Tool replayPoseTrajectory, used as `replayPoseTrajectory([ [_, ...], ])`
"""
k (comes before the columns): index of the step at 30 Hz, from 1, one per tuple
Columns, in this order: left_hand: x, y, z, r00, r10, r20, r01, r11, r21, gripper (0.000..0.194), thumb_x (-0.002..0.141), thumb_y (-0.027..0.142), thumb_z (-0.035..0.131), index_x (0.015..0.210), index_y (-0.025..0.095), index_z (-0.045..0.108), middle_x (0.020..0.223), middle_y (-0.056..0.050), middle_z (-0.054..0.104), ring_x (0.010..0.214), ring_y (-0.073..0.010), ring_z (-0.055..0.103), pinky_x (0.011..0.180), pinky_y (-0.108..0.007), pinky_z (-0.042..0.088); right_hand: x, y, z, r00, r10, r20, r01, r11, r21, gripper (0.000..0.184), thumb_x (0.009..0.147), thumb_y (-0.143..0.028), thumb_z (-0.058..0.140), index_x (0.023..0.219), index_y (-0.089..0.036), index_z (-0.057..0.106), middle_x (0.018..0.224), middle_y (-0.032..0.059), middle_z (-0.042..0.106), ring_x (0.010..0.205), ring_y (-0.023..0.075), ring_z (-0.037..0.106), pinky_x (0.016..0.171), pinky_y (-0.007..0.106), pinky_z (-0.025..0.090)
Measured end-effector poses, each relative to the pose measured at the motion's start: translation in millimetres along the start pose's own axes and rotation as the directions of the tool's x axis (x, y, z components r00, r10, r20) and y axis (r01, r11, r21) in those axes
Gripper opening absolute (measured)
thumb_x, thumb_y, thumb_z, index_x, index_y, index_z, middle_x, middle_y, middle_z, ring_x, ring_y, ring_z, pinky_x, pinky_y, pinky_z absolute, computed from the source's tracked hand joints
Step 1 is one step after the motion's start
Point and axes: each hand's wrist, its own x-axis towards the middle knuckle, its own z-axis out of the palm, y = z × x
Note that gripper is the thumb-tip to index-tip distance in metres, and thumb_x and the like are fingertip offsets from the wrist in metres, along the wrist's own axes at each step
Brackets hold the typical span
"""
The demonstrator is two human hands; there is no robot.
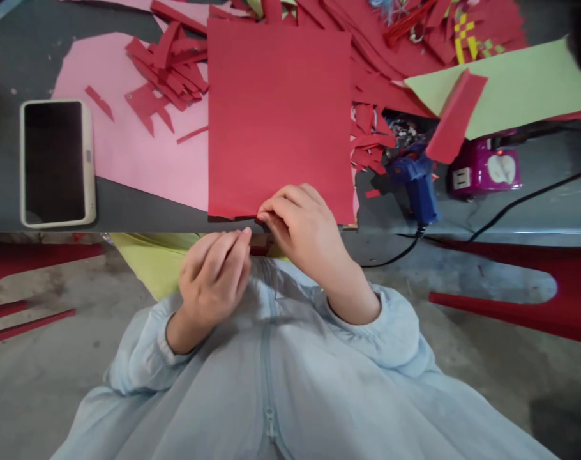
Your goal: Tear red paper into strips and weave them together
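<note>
A large square sheet of red paper lies at the table's near edge, its bottom border slightly uneven. My right hand rests over that border, thumb and forefinger pinched on the paper's edge. Just off the table edge, to the left, is my left hand, with its fingers bent and held close together. Whatever may be between those fingers is hidden from view. Under the red sheet, a piece of pink paper shows on the left.
Red paper scraps lie beyond my left hand, near a phone. On the right are a blue glue gun, a purple power socket block, a pale green sheet and a black cable. Red stools flank me below.
</note>
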Motion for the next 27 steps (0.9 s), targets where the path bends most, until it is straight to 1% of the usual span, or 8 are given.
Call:
replayPoseTrajectory([
  [3, -4.0, 5.3, 3.9, 0.997, -0.05, 0.054, 0.051, 0.999, -0.017, 0.058, 0.092, 0.02, 0.059, 0.148, 0.018, 0.045, 0.131, -0.012, 0.068, 0.128, -0.0256, 0.059, 0.109, -0.038, 0.045, 6.3, -0.6, -3.6, 0.997, 0.019, 0.075, -0.017, 0.999, -0.027, 0.024, 0.098, -0.025, 0.047, 0.088, -0.018, 0.068, 0.087, 0.0084, 0.066, 0.084, 0.023, 0.053, 0.08, 0.036, 0.041],
  [6, -4.1, 7.7, 8.8, 0.99, -0.097, 0.106, 0.1, 0.995, -0.027, 0.063, 0.095, 0.024, 0.056, 0.154, 0.015, 0.035, 0.143, -0.014, 0.058, 0.14, -0.0264, 0.048, 0.117, -0.041, 0.034, 12.5, -0.2, -6.9, 0.99, 0.028, 0.135, -0.024, 0.999, -0.032, 0.022, 0.097, -0.022, 0.048, 0.086, -0.017, 0.067, 0.085, 0.0082, 0.065, 0.083, 0.0229, 0.053, 0.079, 0.036, 0.04],
  [8, -3.6, 8.7, 11.8, 0.984, -0.111, 0.141, 0.116, 0.993, -0.026, 0.065, 0.095, 0.025, 0.056, 0.155, 0.013, 0.033, 0.146, -0.015, 0.054, 0.141, -0.0259, 0.046, 0.12, -0.04, 0.029, 15.8, 0.4, -8.9, 0.985, 0.036, 0.166, -0.032, 0.999, -0.028, 0.022, 0.097, -0.021, 0.049, 0.085, -0.017, 0.067, 0.084, 0.0078, 0.065, 0.082, 0.0223, 0.053, 0.079, 0.035, 0.039],
  [11, -3.0, 10.4, 15.5, 0.973, -0.142, 0.184, 0.15, 0.988, -0.031, 0.066, 0.095, 0.026, 0.055, 0.155, 0.01, 0.031, 0.147, -0.018, 0.052, 0.14, -0.0266, 0.047, 0.122, -0.04, 0.027, 18.6, 0.8, -10.8, 0.981, 0.054, 0.188, -0.05, 0.998, -0.024, 0.022, 0.097, -0.022, 0.05, 0.083, -0.017, 0.066, 0.083, 0.0071, 0.065, 0.08, 0.0213, 0.053, 0.077, 0.034, 0.039],
  [15, -4.3, 13.1, 19.1, 0.965, -0.171, 0.199, 0.173, 0.985, 0.008, 0.07, 0.098, 0.032, 0.052, 0.158, 0.012, 0.023, 0.15, -0.017, 0.049, 0.139, -0.0271, 0.048, 0.12, -0.042, 0.029, 18.3, -1.5, -10.5, 0.983, 0.073, 0.169, -0.071, 0.997, -0.015, 0.02, 0.096, -0.025, 0.054, 0.081, -0.018, 0.065, 0.082, 0.0064, 0.065, 0.08, 0.0208, 0.054, 0.076, 0.034, 0.039],
  [19, -7.8, 14.8, 19.6, 0.966, -0.171, 0.193, 0.171, 0.985, 0.013, 0.074, 0.098, 0.034, 0.054, 0.16, 0.017, 0.016, 0.152, -0.015, 0.047, 0.142, -0.0255, 0.045, 0.12, -0.041, 0.031, 18.9, -4.7, -9.0, 0.984, 0.112, 0.139, -0.111, 0.994, -0.014, 0.02, 0.094, -0.03, 0.059, 0.078, -0.019, 0.064, 0.08, 0.0057, 0.065, 0.079, 0.0208, 0.055, 0.074, 0.034, 0.04],
  [24, -8.6, 15.5, 15.8, 0.95, -0.217, 0.224, 0.23, 0.973, -0.032, 0.073, 0.098, 0.034, 0.053, 0.16, 0.018, 0.017, 0.153, -0.015, 0.045, 0.143, -0.0268, 0.043, 0.12, -0.043, 0.03, 26.1, -7.1, -10.9, 0.967, 0.188, 0.174, -0.18, 0.982, -0.06, 0.023, 0.091, -0.033, 0.065, 0.072, -0.019, 0.065, 0.074, 0.0041, 0.065, 0.074, 0.019, 0.056, 0.067, 0.033, 0.038],
  [27, -6.9, 16.1, 13.0, 0.949, -0.216, 0.228, 0.223, 0.975, -0.002, 0.074, 0.098, 0.034, 0.054, 0.16, 0.015, 0.017, 0.152, -0.017, 0.046, 0.143, -0.028, 0.044, 0.119, -0.043, 0.031, 30.2, -8.2, -12.5, 0.959, 0.213, 0.185, -0.198, 0.975, -0.096, 0.024, 0.091, -0.034, 0.065, 0.071, -0.019, 0.066, 0.073, 0.0043, 0.066, 0.071, 0.018, 0.057, 0.065, 0.032, 0.036],
])
